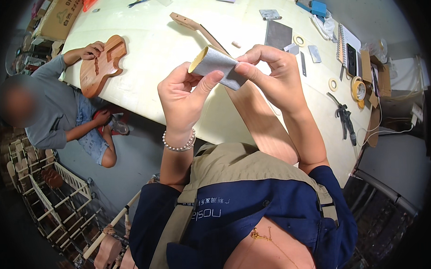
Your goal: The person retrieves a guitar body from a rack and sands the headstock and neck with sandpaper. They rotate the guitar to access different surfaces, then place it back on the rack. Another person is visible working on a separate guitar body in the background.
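Note:
A grey sheet of sandpaper [214, 63], bent over so that its yellowish inner side shows at the left end, is stretched between my hands above the table. My left hand [184, 90] pinches its left part with the thumb on top. At the other end, the thumb and fingers of my right hand [274, 74] grip the edge. Beneath them lies a pale wooden electric guitar [262, 118], its headstock pointing away and its wide end close to my apron. My hands and the sandpaper hide part of the neck.
Across the table's left corner, a person [55, 111] sits with a hand on a brown guitar body [104, 67]. On the right are a black air blow gun [345, 118], tape rolls [358, 87], a dark flat plate [278, 35] and a notebook [349, 42]. Racks [51, 187] stand lower left.

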Available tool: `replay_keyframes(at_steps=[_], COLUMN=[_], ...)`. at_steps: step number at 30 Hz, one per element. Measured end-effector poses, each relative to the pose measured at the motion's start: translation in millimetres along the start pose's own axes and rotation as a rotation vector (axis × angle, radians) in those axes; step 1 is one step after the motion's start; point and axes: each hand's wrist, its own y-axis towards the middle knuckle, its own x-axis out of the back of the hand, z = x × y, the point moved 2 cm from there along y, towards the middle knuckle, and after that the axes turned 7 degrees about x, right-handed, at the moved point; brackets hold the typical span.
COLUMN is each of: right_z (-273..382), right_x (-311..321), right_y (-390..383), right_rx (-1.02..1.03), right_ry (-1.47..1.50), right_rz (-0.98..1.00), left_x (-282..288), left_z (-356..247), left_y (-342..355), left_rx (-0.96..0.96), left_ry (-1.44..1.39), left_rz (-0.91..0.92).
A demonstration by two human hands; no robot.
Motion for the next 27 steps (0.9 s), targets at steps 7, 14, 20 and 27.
replay_keyframes(at_steps=[7, 14, 20, 27], right_z=[3, 5, -1, -4], right_x=[0, 3, 1, 4], right_y=[4, 2, 0, 2], right_rx=[0.110, 0.242, 0.226, 0.172], right_ry=[-0.088, -0.183, -0.072, -0.128], right_rz=[0.003, -0.013, -0.021, -0.032], left_x=[1, -3, 6, 7], left_z=[1, -11, -4, -7], left_y=[4, 3, 6, 11], left_rx=[-0.031, -0.084, -0.258, -0.178], left_ry=[0.344, 0.219, 0.320, 0.393], left_rz=[0.138, 0.061, 0.091, 0.133])
